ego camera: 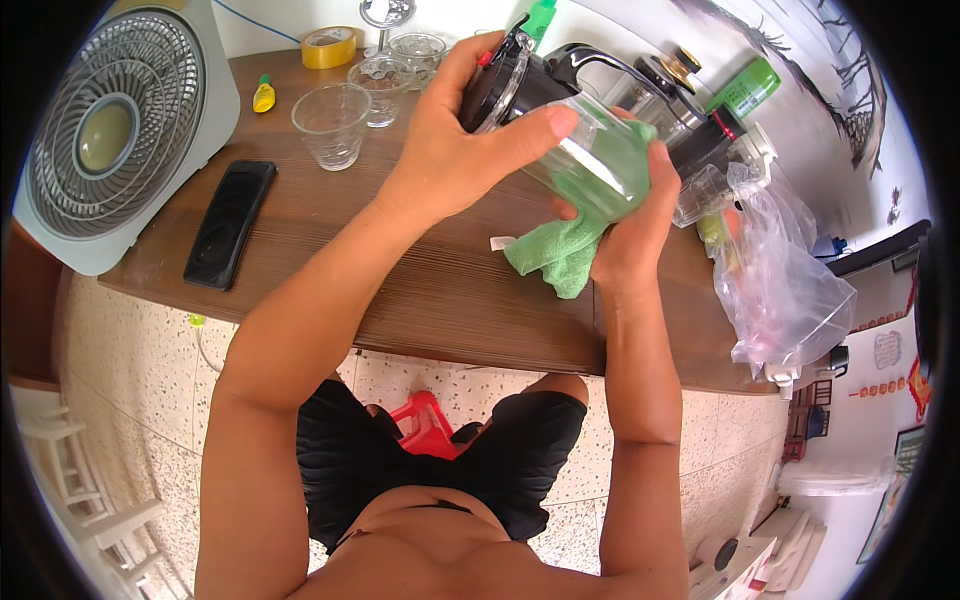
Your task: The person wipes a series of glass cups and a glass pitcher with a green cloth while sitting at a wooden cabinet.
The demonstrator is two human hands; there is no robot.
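My left hand (pixel 465 142) grips a glass pot (pixel 592 161) by its black plastic collar and upper side, and holds it tilted above the brown wooden table (pixel 450 300). The pot's black handle points up and away from me. Around the base of the pot, my right hand (pixel 645 202) presses a green cloth (pixel 559 255) to the glass; part of the cloth hangs below, with a white tag at its edge. Some of my right fingers are hidden behind the pot and cloth.
Clear glass cups (pixel 331 124) and yellow tape (pixel 328 48) stand at the back left, near a small yellow bottle (pixel 264 96). A black phone (pixel 229 225) and box fan (pixel 120 135) are left. Jars, a green bottle (pixel 744 86) and a plastic bag (pixel 780 292) are right.
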